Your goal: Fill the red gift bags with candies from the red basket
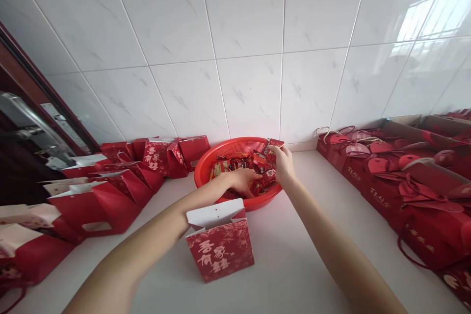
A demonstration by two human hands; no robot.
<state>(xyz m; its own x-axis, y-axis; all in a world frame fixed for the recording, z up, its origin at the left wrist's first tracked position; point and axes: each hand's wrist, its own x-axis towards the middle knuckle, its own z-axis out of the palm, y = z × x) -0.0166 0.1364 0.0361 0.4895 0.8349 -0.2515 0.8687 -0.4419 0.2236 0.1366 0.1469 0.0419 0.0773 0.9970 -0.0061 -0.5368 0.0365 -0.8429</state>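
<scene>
A red plastic basket [206, 169] full of small wrapped sweets [239, 162] stands near the tiled wall. My left hand [245, 180] reaches down into the sweets, its fingers partly among the red wrappers; what they hold, if anything, is hidden. At the basket's right rim my right hand [283, 162] is closed on a small red packet [271, 153]. In front of the basket an open red paper bag [222, 250] with white characters stands upright, beside my left forearm.
Several red paper bags [99, 206] stand in rows on the left, close to a dark door with a metal handle [22, 113]. Many red gift boxes [382, 196] fill the right side. White tiles [250, 93] rise behind the white tabletop [287, 274].
</scene>
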